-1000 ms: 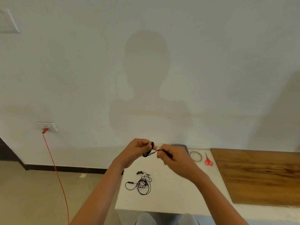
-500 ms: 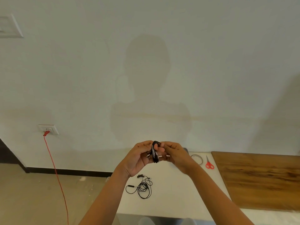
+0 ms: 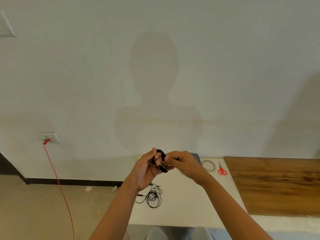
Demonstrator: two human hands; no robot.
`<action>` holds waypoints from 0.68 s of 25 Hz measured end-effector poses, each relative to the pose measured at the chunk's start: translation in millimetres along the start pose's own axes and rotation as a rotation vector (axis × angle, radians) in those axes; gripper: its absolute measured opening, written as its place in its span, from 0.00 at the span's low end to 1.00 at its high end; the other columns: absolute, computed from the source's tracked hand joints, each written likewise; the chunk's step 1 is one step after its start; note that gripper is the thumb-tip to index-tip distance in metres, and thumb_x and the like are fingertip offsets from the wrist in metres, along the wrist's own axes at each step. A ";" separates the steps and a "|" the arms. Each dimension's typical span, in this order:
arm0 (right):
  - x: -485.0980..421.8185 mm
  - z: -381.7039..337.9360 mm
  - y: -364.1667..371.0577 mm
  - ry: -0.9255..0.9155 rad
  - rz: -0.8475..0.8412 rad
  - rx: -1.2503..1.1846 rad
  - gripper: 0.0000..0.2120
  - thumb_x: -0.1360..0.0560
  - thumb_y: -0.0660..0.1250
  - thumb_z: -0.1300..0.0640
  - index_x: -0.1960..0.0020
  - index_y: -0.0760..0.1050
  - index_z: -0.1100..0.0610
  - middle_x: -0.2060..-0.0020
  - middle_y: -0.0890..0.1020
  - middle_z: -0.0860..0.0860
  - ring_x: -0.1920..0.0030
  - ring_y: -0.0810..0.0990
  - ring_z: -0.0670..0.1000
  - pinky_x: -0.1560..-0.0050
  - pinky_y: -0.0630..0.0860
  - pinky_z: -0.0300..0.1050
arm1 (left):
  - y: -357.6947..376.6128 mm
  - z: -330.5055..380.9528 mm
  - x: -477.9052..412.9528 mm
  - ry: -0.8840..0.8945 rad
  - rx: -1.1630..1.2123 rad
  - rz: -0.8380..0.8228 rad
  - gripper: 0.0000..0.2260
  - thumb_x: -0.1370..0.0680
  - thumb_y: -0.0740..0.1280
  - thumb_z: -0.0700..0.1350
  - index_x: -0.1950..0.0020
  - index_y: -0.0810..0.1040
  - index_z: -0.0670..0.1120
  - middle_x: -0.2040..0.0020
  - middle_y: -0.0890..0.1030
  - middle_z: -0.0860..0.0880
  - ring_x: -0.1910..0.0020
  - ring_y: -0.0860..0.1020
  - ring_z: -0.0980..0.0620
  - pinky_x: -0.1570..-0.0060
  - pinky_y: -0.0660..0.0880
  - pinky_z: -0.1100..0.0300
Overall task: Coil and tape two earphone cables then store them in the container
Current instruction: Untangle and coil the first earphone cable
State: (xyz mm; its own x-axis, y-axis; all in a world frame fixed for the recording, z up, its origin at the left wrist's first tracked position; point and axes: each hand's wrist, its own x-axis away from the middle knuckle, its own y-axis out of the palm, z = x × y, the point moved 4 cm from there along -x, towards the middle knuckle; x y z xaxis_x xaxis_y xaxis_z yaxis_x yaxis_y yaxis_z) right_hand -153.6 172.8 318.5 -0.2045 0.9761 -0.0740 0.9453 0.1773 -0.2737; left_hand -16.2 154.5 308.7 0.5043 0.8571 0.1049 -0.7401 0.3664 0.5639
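Head view: above the white table, the left hand grips a coiled black earphone cable, fingers curled round it. The right hand pinches the bundle from the right. Light, limp and springy, the coil likely needs a pinch across its middle. A second, loose black cable lies near the table's left edge. A clear tape ring, red-handled scissors and a grey container sit far right, with open tabletop between.

No legible text or labels anywhere, seemingly.
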 end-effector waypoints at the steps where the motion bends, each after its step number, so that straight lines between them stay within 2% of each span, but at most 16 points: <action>1: 1.0 0.9 0.8 -0.020 0.052 0.022 0.09 0.22 0.66 0.53 0.50 0.84 0.53 0.55 0.85 0.53 0.53 0.84 0.53 0.47 0.81 0.51 | 1.4 -0.6 0.0 0.003 -0.002 -0.008 0.17 0.23 0.59 0.52 0.67 0.72 0.44 0.71 0.71 0.47 0.64 0.76 0.47 0.46 0.78 0.42; 2: 2.1 2.4 1.5 -0.030 0.113 0.041 0.07 0.23 0.67 0.55 0.52 0.84 0.51 0.58 0.85 0.53 0.55 0.83 0.53 0.49 0.81 0.52 | 2.7 -1.6 -0.3 0.008 -0.005 -0.014 0.16 0.23 0.59 0.52 0.66 0.72 0.43 0.70 0.73 0.47 0.64 0.77 0.47 0.45 0.77 0.42; 5: 4.2 3.8 -0.5 -0.050 0.258 0.094 0.10 0.24 0.67 0.58 0.58 0.83 0.45 0.61 0.85 0.51 0.56 0.82 0.54 0.50 0.80 0.54 | 6.6 -6.1 -1.7 0.028 0.006 -0.013 0.15 0.23 0.59 0.52 0.64 0.74 0.43 0.66 0.78 0.46 0.59 0.79 0.46 0.47 0.78 0.45; 7: 4.2 1.5 -3.3 -0.047 0.279 0.127 0.11 0.23 0.66 0.59 0.59 0.82 0.45 0.60 0.84 0.49 0.56 0.81 0.50 0.49 0.78 0.50 | 5.9 -10.5 -2.8 0.040 0.020 -0.019 0.16 0.23 0.59 0.52 0.65 0.76 0.44 0.64 0.80 0.46 0.54 0.80 0.43 0.49 0.78 0.49; 9: 3.1 -0.7 -5.2 -0.011 0.241 0.086 0.09 0.23 0.65 0.59 0.57 0.82 0.49 0.60 0.84 0.48 0.56 0.81 0.47 0.49 0.76 0.46 | 2.7 -12.8 -2.9 0.051 0.019 -0.018 0.16 0.23 0.59 0.51 0.65 0.76 0.43 0.64 0.80 0.46 0.51 0.81 0.41 0.47 0.78 0.50; 13: 1.6 -1.3 -0.3 0.106 0.116 0.006 0.11 0.20 0.60 0.56 0.58 0.77 0.53 0.63 0.81 0.46 0.57 0.78 0.44 0.48 0.73 0.43 | -4.3 -13.2 -2.8 0.065 -0.029 0.064 0.15 0.22 0.59 0.51 0.65 0.72 0.43 0.71 0.74 0.49 0.64 0.79 0.47 0.56 0.78 0.54; 15: 0.3 0.1 3.0 0.165 0.076 -0.025 0.13 0.18 0.57 0.53 0.59 0.75 0.52 0.61 0.78 0.45 0.55 0.75 0.45 0.43 0.72 0.44 | -4.9 -14.4 -3.2 0.077 0.010 0.129 0.16 0.20 0.57 0.50 0.64 0.70 0.43 0.74 0.68 0.51 0.73 0.73 0.53 0.60 0.77 0.57; 17: 1.4 -0.2 7.7 0.197 0.036 -0.128 0.16 0.17 0.54 0.52 0.60 0.73 0.52 0.61 0.77 0.45 0.55 0.75 0.47 0.38 0.73 0.48 | -3.3 -17.7 -3.8 0.084 0.081 0.175 0.16 0.18 0.57 0.48 0.65 0.68 0.44 0.76 0.63 0.52 0.77 0.66 0.56 0.64 0.74 0.60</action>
State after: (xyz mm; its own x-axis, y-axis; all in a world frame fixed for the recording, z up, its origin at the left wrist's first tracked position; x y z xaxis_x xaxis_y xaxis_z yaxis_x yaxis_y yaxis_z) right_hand -146.5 175.6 316.5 -0.1286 0.9855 0.1105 0.9782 0.1444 -0.1490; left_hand -23.5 156.4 292.0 0.3295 0.9337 0.1402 -0.7731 0.1816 0.6077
